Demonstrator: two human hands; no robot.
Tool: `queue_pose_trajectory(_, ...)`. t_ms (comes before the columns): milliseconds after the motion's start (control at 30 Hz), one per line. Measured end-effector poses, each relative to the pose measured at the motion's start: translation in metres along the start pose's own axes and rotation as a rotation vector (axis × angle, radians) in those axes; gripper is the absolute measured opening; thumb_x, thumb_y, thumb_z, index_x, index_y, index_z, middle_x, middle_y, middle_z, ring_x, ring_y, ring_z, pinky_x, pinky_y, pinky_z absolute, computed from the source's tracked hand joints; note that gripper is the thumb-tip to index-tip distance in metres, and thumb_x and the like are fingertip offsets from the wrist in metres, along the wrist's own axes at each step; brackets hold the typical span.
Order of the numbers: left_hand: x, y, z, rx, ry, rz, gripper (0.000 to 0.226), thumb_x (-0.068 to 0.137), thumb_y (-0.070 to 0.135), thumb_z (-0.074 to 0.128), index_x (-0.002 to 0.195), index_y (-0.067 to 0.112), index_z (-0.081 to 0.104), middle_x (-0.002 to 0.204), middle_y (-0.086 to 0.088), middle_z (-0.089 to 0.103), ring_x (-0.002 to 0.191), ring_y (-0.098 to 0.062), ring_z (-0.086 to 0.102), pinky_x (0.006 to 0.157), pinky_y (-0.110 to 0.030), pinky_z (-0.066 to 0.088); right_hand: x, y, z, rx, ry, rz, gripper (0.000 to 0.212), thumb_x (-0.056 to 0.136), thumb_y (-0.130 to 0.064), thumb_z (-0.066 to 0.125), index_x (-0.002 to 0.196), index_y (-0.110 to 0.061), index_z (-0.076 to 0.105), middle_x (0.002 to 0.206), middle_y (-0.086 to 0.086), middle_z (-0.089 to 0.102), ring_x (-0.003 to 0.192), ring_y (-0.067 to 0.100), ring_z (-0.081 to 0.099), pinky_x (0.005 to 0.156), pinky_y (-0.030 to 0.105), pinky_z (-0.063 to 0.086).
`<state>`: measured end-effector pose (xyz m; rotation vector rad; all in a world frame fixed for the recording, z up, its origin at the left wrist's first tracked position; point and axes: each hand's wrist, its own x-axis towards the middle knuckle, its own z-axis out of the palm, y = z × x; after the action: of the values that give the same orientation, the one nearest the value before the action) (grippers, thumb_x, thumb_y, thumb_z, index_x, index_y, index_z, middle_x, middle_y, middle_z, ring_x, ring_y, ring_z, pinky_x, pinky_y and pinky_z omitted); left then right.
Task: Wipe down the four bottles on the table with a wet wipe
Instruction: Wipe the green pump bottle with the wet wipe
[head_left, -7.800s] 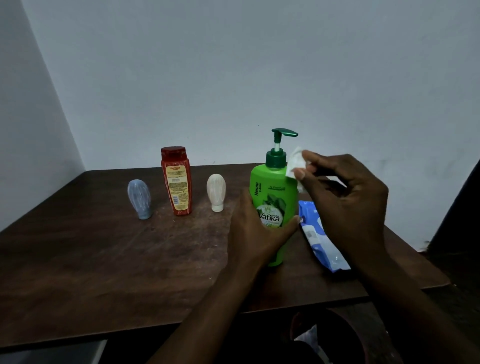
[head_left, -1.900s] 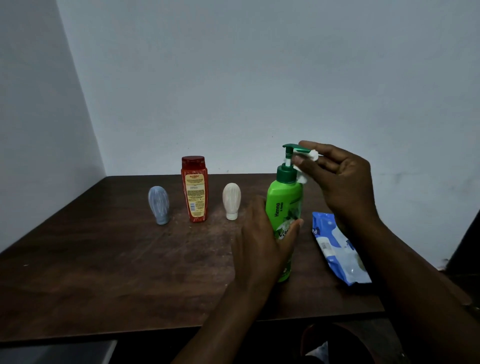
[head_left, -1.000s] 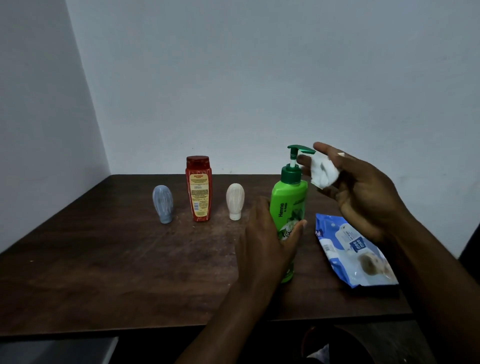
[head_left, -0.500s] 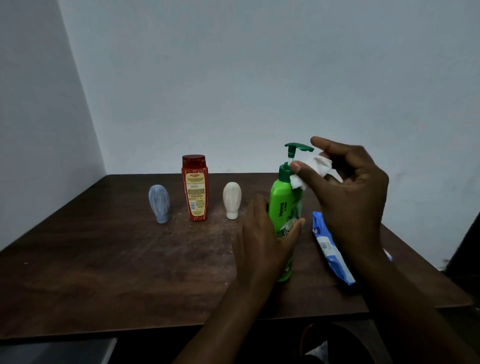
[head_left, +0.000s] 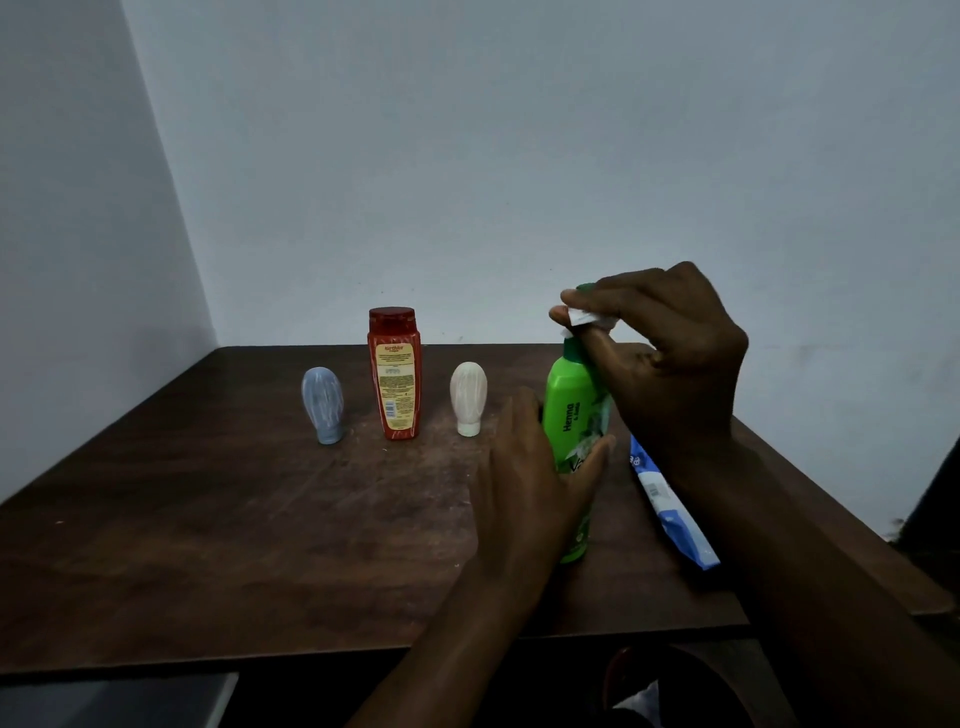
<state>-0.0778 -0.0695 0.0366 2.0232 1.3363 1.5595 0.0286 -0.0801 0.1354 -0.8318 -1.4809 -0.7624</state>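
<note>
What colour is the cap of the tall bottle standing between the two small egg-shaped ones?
Dark red; the cap shows clearly in the head view.

A green pump bottle (head_left: 569, 415) stands right of centre, a white wet wipe (head_left: 582, 315) bunched at its pump. Centre-left, upright in a row: blue bottle (head_left: 323, 405), red bottle (head_left: 394, 374), cream bottle (head_left: 468, 397).

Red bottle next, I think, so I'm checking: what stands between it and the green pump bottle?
In the head view, a small cream bottle, standing cap-down, apart from the red bottle and the green pump bottle, which the left hand grips.
</note>
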Motion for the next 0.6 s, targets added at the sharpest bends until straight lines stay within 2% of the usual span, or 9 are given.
queue_pose_trajectory(133,0.001,-0.001,0.001,-0.016,0.0,-0.011,0.052,0.076,0.069,0.058,0.109,0.032,0.045,0.105,0.008,0.062,0.092,-0.012,0.065,0.07,-0.043,0.058,-0.013,0.002,-0.01,-0.072,-0.143,-0.043,0.022,0.093,-0.014,0.07,0.115,-0.015,0.076,0.116,-0.006,0.074,0.088,0.022,0.06,0.077,0.027,0.05)
queue_pose_trajectory(200,0.001,-0.001,0.001,-0.028,-0.002,-0.015,0.051,0.076,0.069,0.059,0.108,0.031,0.046,0.102,0.009,0.062,0.089,-0.012,0.065,0.07,-0.043,0.057,-0.017,0.001,-0.017,-0.073,-0.215,-0.042,0.027,0.094,-0.011,0.066,0.12,-0.014,0.073,0.121,-0.006,0.071,0.092,0.022,0.061,0.082,0.027,0.05)
queue_pose_trajectory(300,0.001,-0.001,0.001,-0.027,-0.01,-0.02,0.055,0.075,0.072,0.057,0.109,0.03,0.046,0.102,0.009,0.063,0.091,-0.013,0.065,0.07,-0.044,0.057,-0.015,-0.001,-0.03,-0.07,-0.247,0.001,0.028,0.089,-0.002,0.064,0.112,-0.012,0.076,0.111,-0.002,0.075,0.093,0.022,0.066,0.082,0.03,0.053)
queue_pose_trajectory(400,0.0,0.0,-0.001,-0.004,0.01,-0.015,0.053,0.077,0.066,0.067,0.108,0.029,0.045,0.102,0.007,0.065,0.092,-0.015,0.066,0.07,-0.044,0.057,-0.007,0.002,-0.044,-0.017,-0.199,0.065,0.031,0.081,0.01,0.067,0.103,-0.01,0.078,0.097,0.001,0.076,0.086,0.02,0.069,0.077,0.034,0.056)
queue_pose_trajectory(500,0.0,0.001,0.0,-0.003,0.015,-0.019,0.052,0.078,0.062,0.071,0.108,0.029,0.044,0.103,0.007,0.065,0.093,-0.015,0.066,0.071,-0.044,0.057,-0.002,0.002,-0.049,0.03,-0.131,0.064,0.029,0.081,0.013,0.07,0.102,-0.006,0.078,0.099,0.003,0.076,0.09,0.018,0.071,0.079,0.035,0.059)
queue_pose_trajectory(600,0.0,0.0,0.001,-0.009,0.008,-0.014,0.053,0.078,0.065,0.068,0.109,0.031,0.043,0.106,0.007,0.064,0.094,-0.014,0.066,0.071,-0.045,0.058,0.001,-0.005,-0.043,0.057,-0.124,0.003,0.027,0.081,0.011,0.071,0.102,-0.005,0.077,0.103,0.004,0.076,0.092,0.021,0.072,0.081,0.035,0.059)
